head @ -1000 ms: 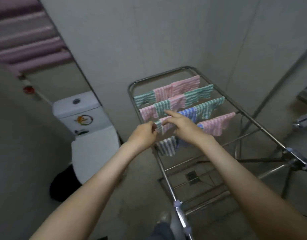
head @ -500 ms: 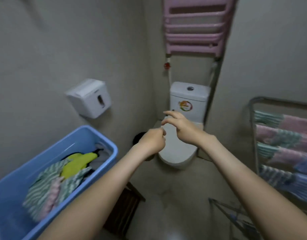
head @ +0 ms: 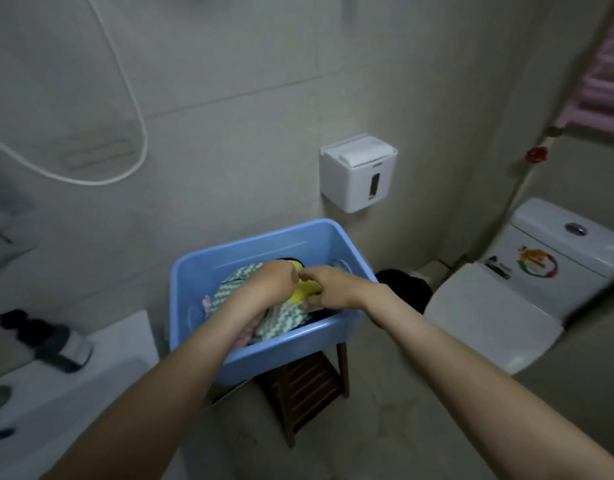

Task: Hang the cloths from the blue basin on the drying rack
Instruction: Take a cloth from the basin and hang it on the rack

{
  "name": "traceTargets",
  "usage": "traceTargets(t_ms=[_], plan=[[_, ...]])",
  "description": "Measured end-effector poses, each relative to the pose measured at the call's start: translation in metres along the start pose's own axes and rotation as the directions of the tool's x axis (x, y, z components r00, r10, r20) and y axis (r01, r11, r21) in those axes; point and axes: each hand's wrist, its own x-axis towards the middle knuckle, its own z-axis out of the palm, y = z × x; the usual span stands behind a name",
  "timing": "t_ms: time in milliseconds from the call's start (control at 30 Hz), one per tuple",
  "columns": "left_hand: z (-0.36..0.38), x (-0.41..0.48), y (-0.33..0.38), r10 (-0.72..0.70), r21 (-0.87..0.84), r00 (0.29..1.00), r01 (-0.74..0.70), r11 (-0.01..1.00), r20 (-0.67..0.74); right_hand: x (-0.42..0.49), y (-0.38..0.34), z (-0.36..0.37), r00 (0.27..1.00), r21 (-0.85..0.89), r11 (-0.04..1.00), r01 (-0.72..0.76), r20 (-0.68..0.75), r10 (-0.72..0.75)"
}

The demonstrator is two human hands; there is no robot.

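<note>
Far left: a dark bottle [head: 45,341] lies on the white sink top [head: 101,375], not part of the task. Centre: the blue basin [head: 288,348] sits on a wooden stool [head: 307,382] against the wall, with cloths in it. A green-and-white striped cloth [head: 231,289] fills the left and front of the pile, a bit of pink cloth [head: 207,303] shows at its left edge, and a yellow cloth [head: 304,293] lies on top towards the right. The left hand [head: 267,284] is down in the basin on the striped cloth, knuckles up and fingers curled under. The right hand [head: 333,289] is just beside it over the yellow cloth, so the hands are close together, almost touching. The fingertips are hidden behind the backs of the hands and the frame is soft, so I cannot tell whether either hand has closed on cloth. Right of the basin: a white tissue box [head: 357,173] on the wall, a black bin [head: 406,285] on the floor, the toilet [head: 489,317] and a pink towel rail [head: 607,74]. The drying rack is out of view. Step in hand, as judged: picking the next cloth out of the basin, probably the yellow one. The next move calls for a firm pinch on one cloth only, a lift clear of the rim without dragging the striped cloth along, then a turn to the rack.
</note>
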Motion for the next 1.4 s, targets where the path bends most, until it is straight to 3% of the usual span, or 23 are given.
traceTargets(t_ms=[67, 167, 367, 533, 700, 833, 1000, 1267, 1400], plan=[[0.002, -0.002, -0.018, -0.041, -0.044, 0.999, 0.04, 0.998, -0.017, 0.011, -0.003, 0.009, 0.999, -0.046, 0.999, -0.018, 0.036, 0.019], [0.002, -0.006, -0.03, -0.046, -0.084, 0.999, 0.045, 0.995, -0.005, 0.016, -0.005, 0.014, 0.998, -0.059, 0.998, -0.005, -0.063, 0.002], [-0.006, -0.008, -0.024, 0.095, -0.206, 0.995, -0.095, 0.974, -0.01, 0.01, -0.011, -0.011, 0.951, 0.185, 0.974, 0.132, -0.302, -0.072], [-0.025, 0.0, -0.012, 0.063, -0.368, 0.983, -0.123, 0.922, -0.171, -0.002, -0.014, -0.038, 0.894, 0.346, 0.909, 0.234, -0.444, -0.061], [-0.039, 0.006, -0.004, 0.083, -0.526, 0.971, -0.193, 0.828, -0.225, -0.015, -0.007, -0.053, 0.908, 0.439, 0.866, 0.239, -0.417, -0.039], [-0.049, 0.005, -0.005, 0.175, -0.612, 0.962, -0.267, 0.744, -0.208, -0.018, -0.009, -0.059, 0.876, 0.529, 0.796, 0.295, -0.482, -0.005], [-0.064, 0.003, -0.014, 0.221, -0.692, 0.955, -0.295, 0.659, -0.197, -0.015, -0.022, -0.069, 0.851, 0.501, 0.813, 0.298, -0.525, 0.011], [-0.086, -0.002, -0.027, 0.217, -0.654, 0.963, -0.268, 0.708, -0.159, -0.014, -0.025, -0.084, 0.834, 0.542, 0.797, 0.268, -0.545, 0.09], [-0.093, -0.001, -0.039, 0.205, -0.55, 0.967, -0.255, 0.795, -0.152, -0.019, -0.023, -0.091, 0.796, 0.541, 0.798, 0.266, -0.59, 0.134]])
